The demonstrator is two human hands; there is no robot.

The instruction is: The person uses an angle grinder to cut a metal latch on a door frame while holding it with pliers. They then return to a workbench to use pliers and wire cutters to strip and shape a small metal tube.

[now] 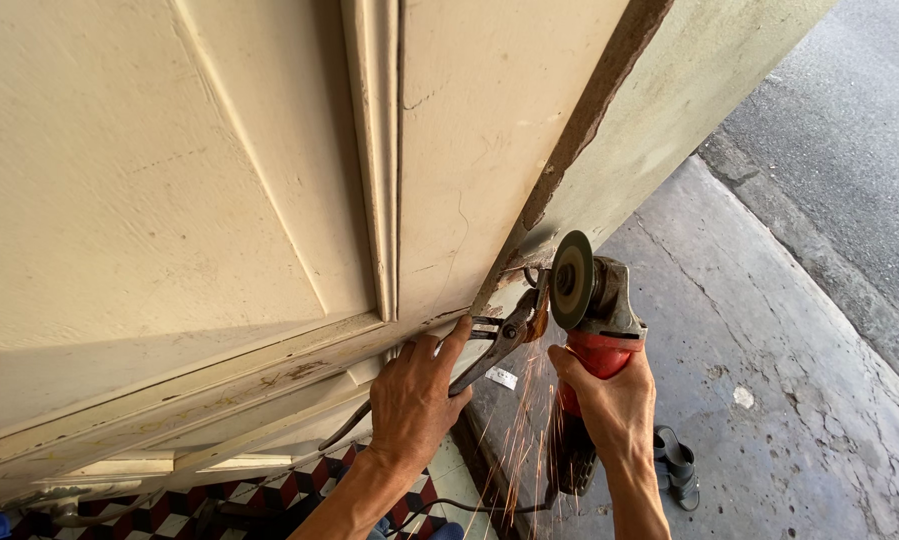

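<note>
The fingers of the left hand (409,400) are wrapped together around the long handles of a pair of pliers (469,360), with the forefinger stretched forward along the upper handle; the pliers' head points up and to the right, its jaws closed on a small metal piece at the lower edge of the door (219,180). The fingers of the right hand (614,405) are clamped on the red body of an angle grinder (589,330), gripping it from behind just below the grey gear housing. The grinder's disc (572,280) stands nearly on edge, touching the same spot just beside the pliers' head, and orange sparks (514,440) spray downward between the two forearms. A black cable (489,508) trails from the grinder's lower end. The cream panelled door fills the left and upper part of the view, its worn brown edge (589,110) running diagonally up to the right. Below the hands lies a cracked concrete floor (769,330), with a dark sandal (676,465) near the right wrist, and red, black and white tiles (199,505) show at the lower left.
</note>
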